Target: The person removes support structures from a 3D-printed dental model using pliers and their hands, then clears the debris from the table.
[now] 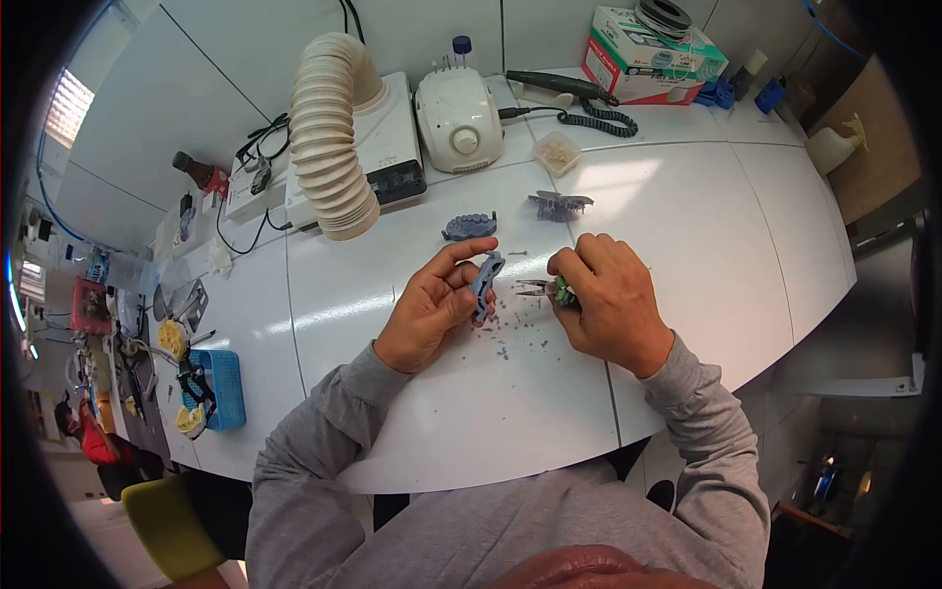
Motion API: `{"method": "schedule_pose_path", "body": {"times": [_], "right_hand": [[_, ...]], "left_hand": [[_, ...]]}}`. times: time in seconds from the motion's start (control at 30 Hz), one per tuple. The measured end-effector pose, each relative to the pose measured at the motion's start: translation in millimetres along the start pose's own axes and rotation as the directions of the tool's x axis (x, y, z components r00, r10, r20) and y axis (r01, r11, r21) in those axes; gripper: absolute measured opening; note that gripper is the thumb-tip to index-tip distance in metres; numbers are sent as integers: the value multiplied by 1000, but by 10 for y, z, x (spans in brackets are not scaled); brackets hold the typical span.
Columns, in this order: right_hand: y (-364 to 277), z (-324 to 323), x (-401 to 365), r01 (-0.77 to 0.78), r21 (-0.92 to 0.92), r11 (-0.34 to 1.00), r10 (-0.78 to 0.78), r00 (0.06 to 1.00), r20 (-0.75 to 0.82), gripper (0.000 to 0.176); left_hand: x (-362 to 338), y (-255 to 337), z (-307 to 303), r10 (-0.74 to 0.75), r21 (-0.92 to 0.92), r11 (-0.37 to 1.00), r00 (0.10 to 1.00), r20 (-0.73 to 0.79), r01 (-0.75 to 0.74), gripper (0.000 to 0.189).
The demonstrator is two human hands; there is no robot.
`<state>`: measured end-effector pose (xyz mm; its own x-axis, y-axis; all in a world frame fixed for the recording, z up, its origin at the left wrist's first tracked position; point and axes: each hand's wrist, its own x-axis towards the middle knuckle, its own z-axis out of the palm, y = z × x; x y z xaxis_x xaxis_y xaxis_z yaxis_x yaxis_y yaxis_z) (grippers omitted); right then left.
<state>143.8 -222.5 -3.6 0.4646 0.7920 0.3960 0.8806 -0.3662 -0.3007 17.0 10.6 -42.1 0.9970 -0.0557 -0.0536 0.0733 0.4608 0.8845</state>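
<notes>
Between the thumb and fingers of my left hand [432, 302] is a grey-blue dental model [485, 287], held up on edge over the table. My right hand [610, 299] grips small green-handled cutting pliers [561, 292]. Their metal jaws point left toward the model, a short gap apart from it. Small grey crumbs [503, 344] lie scattered on the white table below both hands. Just beyond my left fingers rests another grey dental arch model [469, 227]. To its right stands a grey piece with many thin supports [559, 205].
A white ribbed suction hose [329, 147] arches over the back left. Behind the models are a white control unit [459, 123], a small clear box [556, 154] and a glove box [653, 61]. On the left sits a blue basket [228, 391]. A person in red [98, 442] is far left.
</notes>
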Motion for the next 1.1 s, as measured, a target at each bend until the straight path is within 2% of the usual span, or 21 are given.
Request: {"method": "schedule_pose_path", "body": {"times": [0.07, 0.2, 0.3, 0.4, 0.7, 0.8, 0.87, 1.1], "right_hand": [[-32, 60, 2, -13, 15, 1000, 13, 1000, -25, 38], [-89, 90, 31, -26, 33, 999, 29, 998, -65, 33], [-117, 108, 4, -38, 21, 999, 38, 999, -26, 40], [-146, 109, -5, -29, 6, 1000, 29, 1000, -11, 40], [-145, 121, 7, -75, 24, 997, 75, 997, -3, 39], [-152, 161, -7, -76, 37, 996, 76, 997, 1, 38], [-137, 138, -2, -50, 30, 998, 49, 999, 7, 38], [-32, 62, 5, 54, 12, 998, -54, 998, 39, 36]], "left_hand": [[9, -10, 13, 38, -2, 999, 999, 6, -38, 80], [16, -8, -31, -8, 9, 1000, 999, 52, 7, 79], [7, -5, -16, -16, 6, 1000, 998, 54, 16, 79], [4, -15, -15, -11, 11, 1000, 1000, 26, 11, 78], [23, -13, -17, -9, 35, 999, 998, 66, 7, 77], [19, -13, -12, 14, 54, 998, 996, 88, -19, 68], [9, 12, 21, -3, 90, 996, 999, 44, -1, 80], [-8, -18, 21, 11, 132, 991, 998, 61, -19, 84]]}}
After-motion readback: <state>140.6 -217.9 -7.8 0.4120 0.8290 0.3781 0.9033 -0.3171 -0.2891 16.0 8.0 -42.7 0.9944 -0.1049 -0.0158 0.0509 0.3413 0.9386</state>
